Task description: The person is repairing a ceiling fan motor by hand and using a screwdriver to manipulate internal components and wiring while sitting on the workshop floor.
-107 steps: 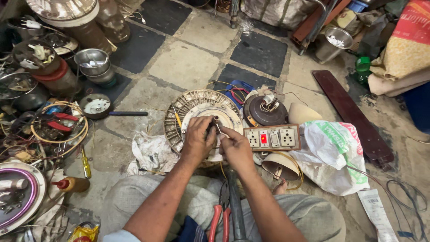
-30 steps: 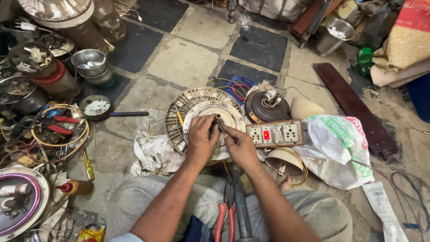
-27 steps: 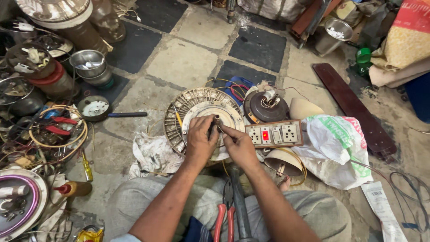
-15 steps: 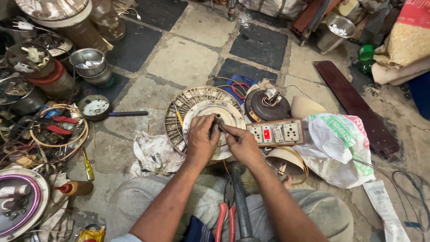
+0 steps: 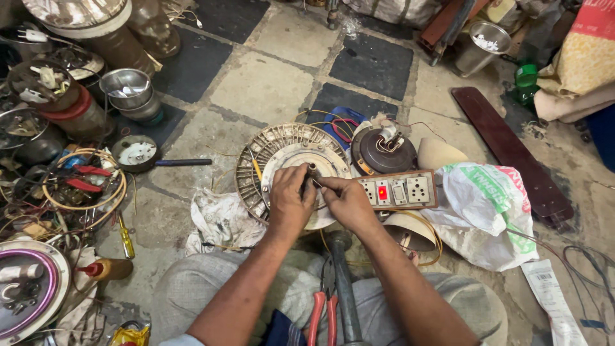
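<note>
Left hand (image 5: 289,200) and right hand (image 5: 346,200) cover fan motor (image 5: 282,144) hub; whatever fingertips pinch too small to tell. Pliers (image 5: 322,314) cut off at 6 o'clock edge. Purple-rimmed disc (image 5: 25,295) cropped at 8 o'clock.

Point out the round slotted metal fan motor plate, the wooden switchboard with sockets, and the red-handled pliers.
Round slotted metal fan motor plate (image 5: 256,168), head view: left slotted rim.
Wooden switchboard with sockets (image 5: 418,189), head view: right socket face.
Red-handled pliers (image 5: 316,317), head view: left red handle.
</note>
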